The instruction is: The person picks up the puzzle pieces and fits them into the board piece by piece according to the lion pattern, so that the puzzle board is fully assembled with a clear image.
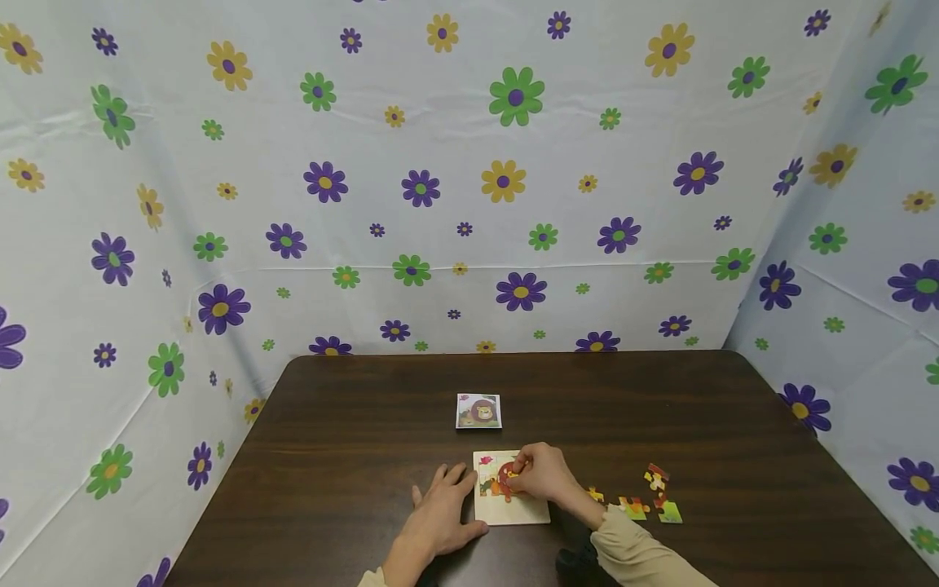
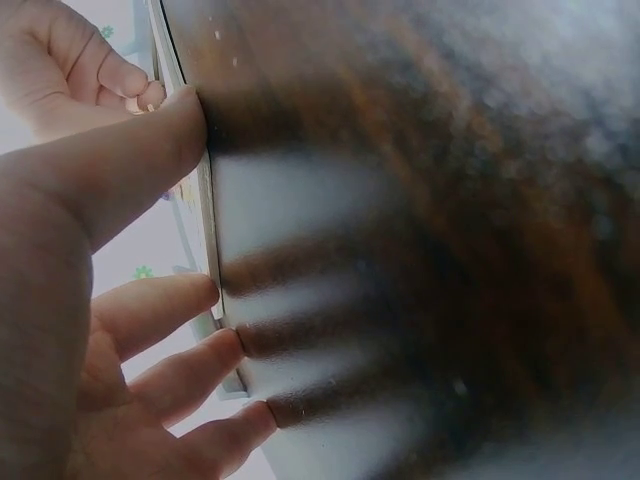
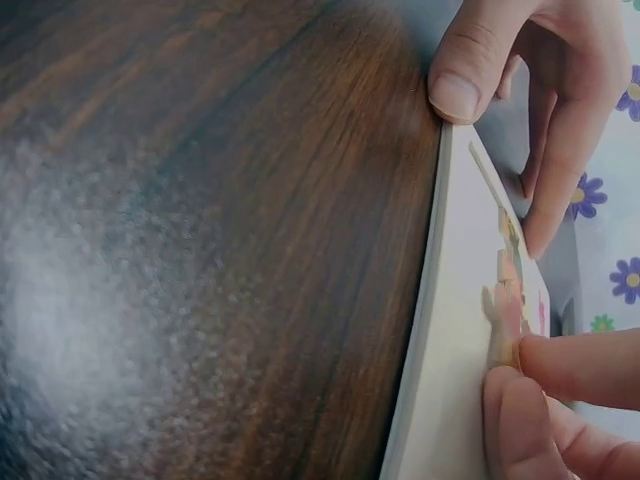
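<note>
A pale wooden puzzle board [image 1: 511, 515] lies on the table, its upper part filled with joined picture pieces [image 1: 487, 481] in red, orange and green. My left hand [image 1: 440, 509] rests flat with spread fingers at the board's left edge, thumb at its near left corner. Over the middle of the board, my right hand [image 1: 544, 473] pinches a puzzle piece [image 3: 508, 335] between thumb and forefinger, right at the joined pieces. Most of that piece is hidden by the fingers. The right wrist view shows the left thumb [image 3: 458, 95] against the board's corner.
Several loose puzzle pieces [image 1: 635, 508] lie on the dark wooden table [image 1: 352, 424] to the right of the board, some partly behind the right forearm. Beyond the board is a small square lion picture [image 1: 478, 412]. A flowered cloth [image 1: 469, 204] hangs behind the table.
</note>
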Action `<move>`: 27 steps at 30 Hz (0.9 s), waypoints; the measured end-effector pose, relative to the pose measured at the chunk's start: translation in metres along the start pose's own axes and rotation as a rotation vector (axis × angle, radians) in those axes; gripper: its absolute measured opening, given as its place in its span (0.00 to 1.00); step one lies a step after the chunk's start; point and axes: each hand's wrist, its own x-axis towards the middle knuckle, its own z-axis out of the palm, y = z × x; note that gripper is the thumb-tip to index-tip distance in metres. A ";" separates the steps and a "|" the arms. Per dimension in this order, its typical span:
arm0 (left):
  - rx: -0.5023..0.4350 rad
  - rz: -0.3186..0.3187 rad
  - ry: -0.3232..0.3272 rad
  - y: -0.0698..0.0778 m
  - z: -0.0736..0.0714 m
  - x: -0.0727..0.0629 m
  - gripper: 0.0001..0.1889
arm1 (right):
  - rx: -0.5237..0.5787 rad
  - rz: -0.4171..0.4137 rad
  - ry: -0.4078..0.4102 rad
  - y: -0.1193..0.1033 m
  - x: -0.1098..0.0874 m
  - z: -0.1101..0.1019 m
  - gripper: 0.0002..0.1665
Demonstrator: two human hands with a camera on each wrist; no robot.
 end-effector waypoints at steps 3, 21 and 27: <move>0.000 0.000 -0.001 0.000 0.001 0.000 0.37 | -0.027 -0.007 0.003 0.002 0.002 0.001 0.14; 0.005 0.008 0.009 -0.001 0.002 0.001 0.38 | -0.109 -0.130 -0.041 0.009 0.001 0.004 0.14; 0.008 0.005 0.007 -0.002 0.002 0.001 0.38 | -0.106 -0.138 -0.045 0.009 0.001 0.005 0.14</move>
